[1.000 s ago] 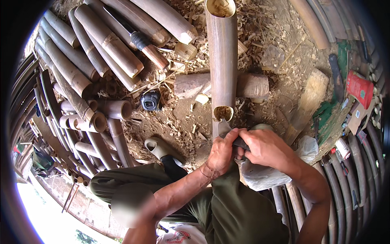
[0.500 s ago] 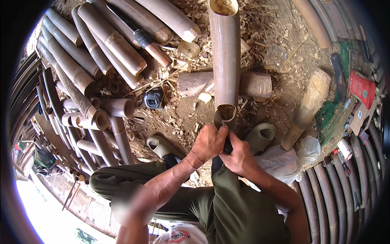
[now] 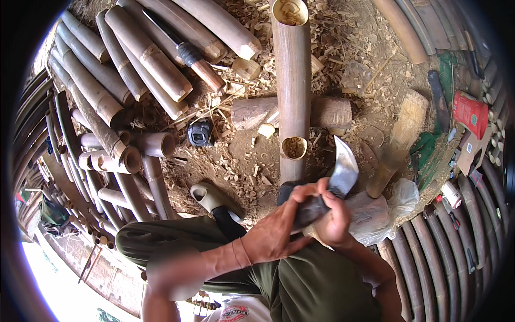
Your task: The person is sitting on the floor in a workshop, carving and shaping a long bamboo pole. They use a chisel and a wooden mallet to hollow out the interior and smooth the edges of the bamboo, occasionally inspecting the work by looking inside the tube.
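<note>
A knife with a broad curved blade [image 3: 344, 170] and a dark handle [image 3: 311, 212] is held just above my lap, its tip pointing away from me. My left hand [image 3: 279, 222] grips the handle from the left side. The fingers of my right hand [image 3: 333, 220] close round it near the base of the blade. Beyond my hands a thick bamboo pole [image 3: 292, 88] lies lengthwise across a short wooden log [image 3: 332, 112]. A scooped opening with chips inside shows near its close end, and another opening is at its far end.
Cut bamboo lengths [image 3: 147, 53] are piled at the far left, with a long knife [image 3: 188, 53] on them. A black device [image 3: 200, 134] sits on the chip-strewn ground. To the right are a wooden mallet [image 3: 405, 134], a red packet [image 3: 470, 115] and a plastic bag [image 3: 370, 214].
Both hands have drawn the knife back from the pole's near opening, to the right and toward me. Its blade has swung into view. The pole shows no clear change.
</note>
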### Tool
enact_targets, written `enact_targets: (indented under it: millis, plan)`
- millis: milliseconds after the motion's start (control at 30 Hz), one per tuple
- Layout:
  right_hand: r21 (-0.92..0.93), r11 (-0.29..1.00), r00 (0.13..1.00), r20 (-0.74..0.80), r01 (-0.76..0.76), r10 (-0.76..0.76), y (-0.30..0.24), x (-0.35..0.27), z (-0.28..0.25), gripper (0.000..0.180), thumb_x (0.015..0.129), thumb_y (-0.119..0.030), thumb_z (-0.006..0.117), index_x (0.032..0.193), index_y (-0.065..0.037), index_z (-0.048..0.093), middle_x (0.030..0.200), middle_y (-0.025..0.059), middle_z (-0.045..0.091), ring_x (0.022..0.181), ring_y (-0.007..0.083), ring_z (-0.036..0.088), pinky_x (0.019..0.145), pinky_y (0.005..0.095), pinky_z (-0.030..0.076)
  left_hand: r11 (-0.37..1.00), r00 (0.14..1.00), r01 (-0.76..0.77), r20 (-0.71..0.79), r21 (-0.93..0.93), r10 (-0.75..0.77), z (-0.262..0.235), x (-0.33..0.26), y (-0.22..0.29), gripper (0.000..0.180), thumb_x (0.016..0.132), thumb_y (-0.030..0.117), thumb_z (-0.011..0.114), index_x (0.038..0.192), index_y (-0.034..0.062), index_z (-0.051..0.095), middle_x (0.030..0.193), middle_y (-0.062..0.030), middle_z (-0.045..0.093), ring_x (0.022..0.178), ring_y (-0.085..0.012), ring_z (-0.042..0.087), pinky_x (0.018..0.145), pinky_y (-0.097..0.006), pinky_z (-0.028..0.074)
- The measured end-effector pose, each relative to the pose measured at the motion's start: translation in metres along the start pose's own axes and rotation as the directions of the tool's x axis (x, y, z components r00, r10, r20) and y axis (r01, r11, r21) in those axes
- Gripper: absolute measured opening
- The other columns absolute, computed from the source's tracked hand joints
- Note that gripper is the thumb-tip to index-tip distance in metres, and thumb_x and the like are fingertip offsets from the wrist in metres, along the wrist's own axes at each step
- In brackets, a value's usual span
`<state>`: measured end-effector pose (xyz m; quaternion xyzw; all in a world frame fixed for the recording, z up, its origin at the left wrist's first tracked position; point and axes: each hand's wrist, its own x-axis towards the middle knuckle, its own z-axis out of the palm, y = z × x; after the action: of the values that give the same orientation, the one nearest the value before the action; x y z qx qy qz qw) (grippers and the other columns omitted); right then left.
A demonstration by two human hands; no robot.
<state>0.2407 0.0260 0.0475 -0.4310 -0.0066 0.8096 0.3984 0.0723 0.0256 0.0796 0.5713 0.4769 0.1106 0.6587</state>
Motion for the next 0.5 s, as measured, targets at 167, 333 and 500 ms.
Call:
enact_targets:
  millis: [167,333,500]
  plan:
    - [0.235,0.908,0.928,0.227,-0.347,0.295,0.031,0.032,0.003,0.031,0.103,-0.027,0.039,0.121,-0.006,0.053,0.126,0.0187,0.06,0.121,0.0291,0.055,0.105,0.0468,0.04,0.735,0.977,0.124,0.047,0.667,-0.208,-0.076,-0.015,0.011,0.038,0.076,0.01,0.064,0.109,-0.0028,0.05,0.077,-0.0112,0.058,0.072,-0.026,0.066,0.056,-0.039,0.053]
    - [0.315,0.804,0.856,0.302,-0.505,0.419,0.044,0.049,0.0,0.04,0.104,-0.032,0.041,0.129,-0.002,0.05,0.097,0.0174,0.069,0.089,0.027,0.069,0.087,0.0406,0.052,0.677,0.878,0.027,0.306,0.735,-0.367,-0.144,0.032,0.014,0.034,0.067,0.018,0.072,0.095,0.006,0.057,0.075,-0.0115,0.063,0.07,-0.0313,0.066,0.059,-0.044,0.052]
    - [0.075,0.848,0.851,0.037,-0.525,0.524,0.029,0.046,0.008,0.041,0.1,-0.032,0.051,0.127,-0.001,0.053,0.07,0.0144,0.066,0.064,0.0243,0.067,0.067,0.0371,0.054,0.809,0.868,0.121,0.334,0.576,-0.368,-0.131,0.017,-0.025,0.033,0.066,0.018,0.071,0.094,0.0076,0.059,0.074,-0.0126,0.065,0.069,-0.0338,0.067,0.063,-0.046,0.052]
